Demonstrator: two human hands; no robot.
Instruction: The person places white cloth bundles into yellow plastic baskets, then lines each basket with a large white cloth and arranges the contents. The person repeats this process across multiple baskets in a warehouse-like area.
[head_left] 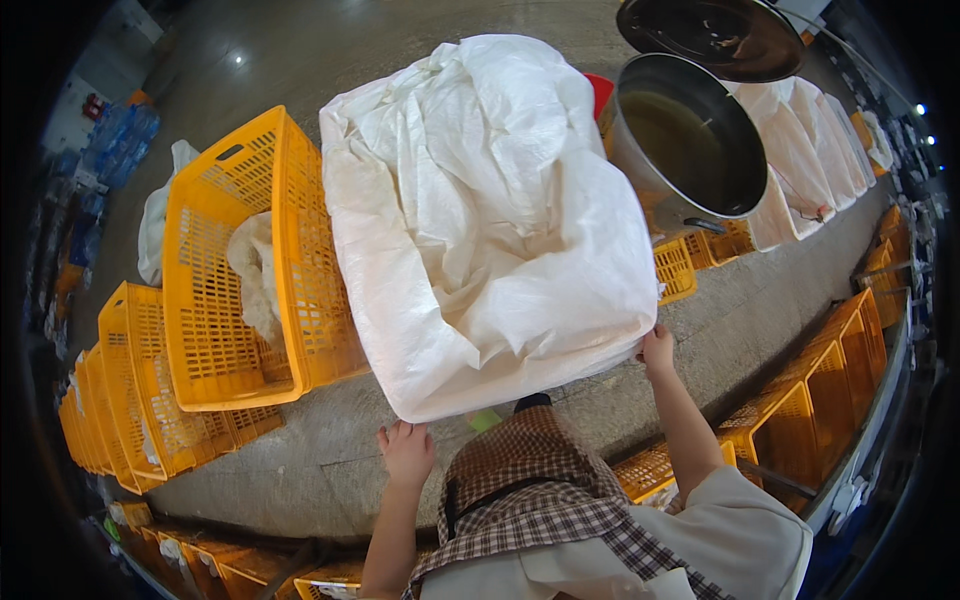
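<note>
In front of me stands a large boxy load covered by a white woven plastic sheet. The sheet is creased and sags in the middle of its top; what lies beneath is hidden. At its near left corner my left hand has its fingertips at the sheet's lower edge, partly tucked out of sight. My right hand grips the same edge at the near right corner, fingers closed. Close on the left is a yellow slatted crate with an off-white cloth bundle inside.
More yellow crates line up at the left. To the right, a deep metal pot holds liquid, with a dark round lid beyond it. White-covered stacks stand farther right. Crates on a rack curve behind me.
</note>
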